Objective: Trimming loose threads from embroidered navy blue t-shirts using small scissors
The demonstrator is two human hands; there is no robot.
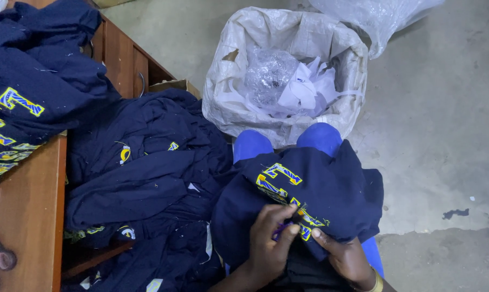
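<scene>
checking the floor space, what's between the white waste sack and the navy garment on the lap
Only the person's blue-clad knees, seen in the head view, lie between the white sack and the navy garment.

Garment (331, 189) on lap: navy blue, embroidered letters in yellow with blue fill and white edging. Small tool (288, 223) at left hand (268, 246): dark, purple seen at lower end. Trousers (252, 145): bright blue. Bangle (377, 284) on right hand (346, 258) wrist: gold. Garment heap (147, 178): navy, small yellow-white patches. Folded stack (33, 81) on table: navy, same yellow-blue lettering. Table (31, 216): reddish-brown wood. Sack (239, 108): off-white, woven; white scraps (304, 89) and clear plastic inside. Floor (439, 135): grey concrete, dark stain.
</scene>
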